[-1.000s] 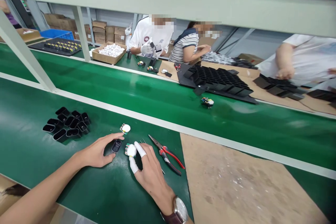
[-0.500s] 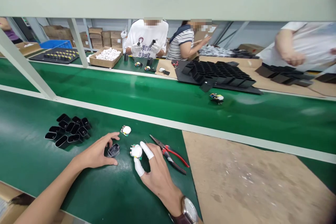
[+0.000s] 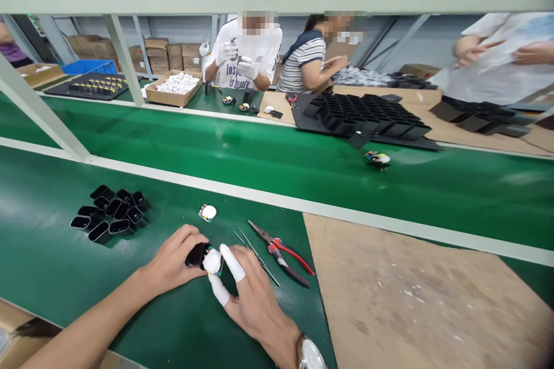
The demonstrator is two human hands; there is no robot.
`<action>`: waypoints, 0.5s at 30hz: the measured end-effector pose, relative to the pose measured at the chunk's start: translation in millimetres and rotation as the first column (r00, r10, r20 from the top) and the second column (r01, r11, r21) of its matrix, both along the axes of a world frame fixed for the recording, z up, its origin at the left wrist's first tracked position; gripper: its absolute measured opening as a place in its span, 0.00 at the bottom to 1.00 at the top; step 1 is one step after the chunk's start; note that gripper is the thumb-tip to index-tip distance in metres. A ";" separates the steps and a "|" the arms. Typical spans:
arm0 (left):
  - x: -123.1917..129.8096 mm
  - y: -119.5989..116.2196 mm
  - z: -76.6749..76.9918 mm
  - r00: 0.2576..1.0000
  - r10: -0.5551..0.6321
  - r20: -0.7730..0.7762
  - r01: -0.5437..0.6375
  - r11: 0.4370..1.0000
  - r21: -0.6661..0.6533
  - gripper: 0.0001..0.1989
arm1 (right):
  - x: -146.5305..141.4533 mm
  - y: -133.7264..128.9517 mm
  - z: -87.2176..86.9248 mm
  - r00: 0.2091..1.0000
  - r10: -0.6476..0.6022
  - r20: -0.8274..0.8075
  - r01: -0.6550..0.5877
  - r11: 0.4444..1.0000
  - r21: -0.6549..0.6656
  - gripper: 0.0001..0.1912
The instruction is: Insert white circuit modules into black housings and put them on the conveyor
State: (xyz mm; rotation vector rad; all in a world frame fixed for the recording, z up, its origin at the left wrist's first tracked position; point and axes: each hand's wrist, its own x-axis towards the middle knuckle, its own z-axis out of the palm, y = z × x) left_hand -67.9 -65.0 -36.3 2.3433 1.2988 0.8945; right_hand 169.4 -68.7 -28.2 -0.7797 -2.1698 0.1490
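My left hand [image 3: 175, 259] grips a black plastic housing [image 3: 197, 255], tipped so that its mouth faces right. Between the thumb and index finger of my right hand [image 3: 249, 288], both in white finger cots, is a small circuit board [image 3: 212, 262] with a white cap-like top. The board's left edge meets the mouth of the housing; how far in it sits is hidden. A second white-topped circuit board [image 3: 208, 213] lies on the green bench beyond my hands. Just right of my right hand lie tweezers [image 3: 259, 258] and red-handled pliers [image 3: 281, 253].
Several black housings [image 3: 111, 211] stand grouped at the left. A brown cardboard sheet [image 3: 415, 294] covers the bench at right. Past a white rail runs a green conveyor [image 3: 242, 153] carrying a circuit board [image 3: 377, 159]. Co-workers sit across it, near stacked black housings [image 3: 367, 112].
My left hand has closed on the housing, lifted it and tipped it toward the board. My right hand has brought the board left to its mouth. The conveyor's board has moved right.
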 end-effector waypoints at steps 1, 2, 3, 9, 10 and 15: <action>-0.1 0.2 0.0 1.000 0.003 -0.007 -0.003 1.000 0.005 0.21 | 0.6 -0.1 0.1 1.000 0.003 0.008 -0.003 1.000 0.004 0.37; -0.3 0.4 0.2 1.000 0.002 -0.012 -0.002 1.000 0.006 0.21 | 1.1 -0.3 0.3 1.000 0.004 0.013 -0.004 1.000 0.006 0.38; -0.5 0.5 0.8 1.000 -0.001 -0.014 0.001 1.000 0.006 0.21 | 1.4 -0.5 0.7 1.000 0.004 0.018 -0.004 1.000 0.008 0.38; 0.6 -0.5 4.6 0.999 -0.008 -0.037 0.008 1.000 -0.003 0.20 | 0.1 0.5 4.3 1.000 -0.003 0.031 0.002 1.000 0.008 0.39; 0.9 -0.8 4.6 0.999 -0.010 -0.041 0.010 1.000 -0.007 0.20 | -0.5 0.9 4.7 0.999 -0.004 0.035 0.004 1.000 0.006 0.39; 1.0 -2.2 1.6 0.999 -0.017 -0.051 0.016 1.000 -0.025 0.22 | -2.3 1.8 5.7 0.998 -0.012 0.068 0.013 1.000 -0.006 0.36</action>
